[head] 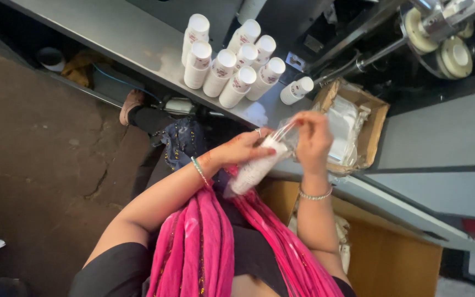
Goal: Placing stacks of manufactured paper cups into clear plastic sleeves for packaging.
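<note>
My left hand grips the white paper cup stack, long axis slanting toward me; my right hand pinches its clear plastic bag above.

Light falls evenly from above, bright on the steel bench and the white paper cups, which nearly blow out at their rims. The floor sits dimmer, and the space under the bench goes almost black. Edges bend outward (a wide lens). The hands show slight motion blur.
</note>
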